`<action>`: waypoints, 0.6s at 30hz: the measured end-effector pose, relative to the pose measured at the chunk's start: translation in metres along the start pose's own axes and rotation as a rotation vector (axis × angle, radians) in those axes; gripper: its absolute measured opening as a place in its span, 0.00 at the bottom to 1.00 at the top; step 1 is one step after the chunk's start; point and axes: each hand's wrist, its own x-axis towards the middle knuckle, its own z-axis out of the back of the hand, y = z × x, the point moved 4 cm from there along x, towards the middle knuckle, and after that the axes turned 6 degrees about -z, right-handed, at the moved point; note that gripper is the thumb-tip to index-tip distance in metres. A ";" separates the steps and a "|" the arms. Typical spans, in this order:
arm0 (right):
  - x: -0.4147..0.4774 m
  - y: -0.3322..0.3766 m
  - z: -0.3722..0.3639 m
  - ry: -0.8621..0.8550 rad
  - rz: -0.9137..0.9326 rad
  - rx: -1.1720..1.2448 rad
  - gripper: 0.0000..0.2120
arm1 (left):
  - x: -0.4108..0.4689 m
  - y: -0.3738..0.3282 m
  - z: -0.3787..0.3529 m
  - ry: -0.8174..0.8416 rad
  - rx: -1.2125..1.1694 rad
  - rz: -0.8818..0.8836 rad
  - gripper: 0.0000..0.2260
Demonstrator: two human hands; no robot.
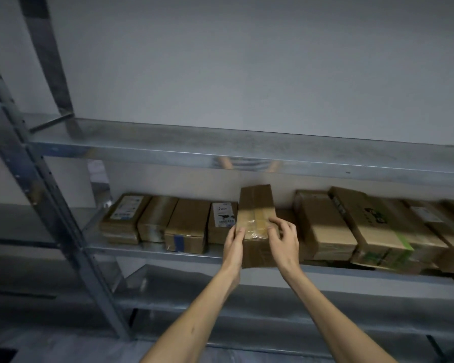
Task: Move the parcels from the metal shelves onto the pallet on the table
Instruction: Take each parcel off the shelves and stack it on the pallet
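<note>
Parcel (256,203) with shiny tape pokes out past the front of the middle metal shelf (152,251), wedged between other boxes (186,226). Left hand (235,241) fingers curl round its left edge, and right hand (283,239) fingers clamp the right side.

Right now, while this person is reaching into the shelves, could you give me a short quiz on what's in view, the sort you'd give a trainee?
1. True or false: the left hand and the right hand both have the taped parcel in their grip.
2. Where is the white-labelled parcel relative to the taped parcel? A) right beside it, on its left; B) stacked on top of it; C) down on the floor.
3. Count: how many parcels stand on the same shelf to the left of the taped parcel?
Key: 1 true; 2 A; 3 four.
</note>
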 end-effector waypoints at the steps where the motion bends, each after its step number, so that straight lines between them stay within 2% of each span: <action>1: -0.008 0.005 -0.009 0.006 0.000 0.025 0.09 | -0.005 -0.005 0.011 0.006 0.014 -0.023 0.20; 4: -0.037 0.024 -0.043 0.053 0.015 0.065 0.09 | -0.024 -0.021 0.054 0.003 0.049 -0.090 0.21; 9: -0.100 0.052 -0.120 0.198 0.059 0.062 0.14 | -0.065 -0.049 0.155 -0.120 0.104 -0.175 0.24; 18: -0.254 0.106 -0.289 0.629 0.149 0.093 0.23 | -0.172 -0.087 0.369 -0.387 0.103 -0.301 0.22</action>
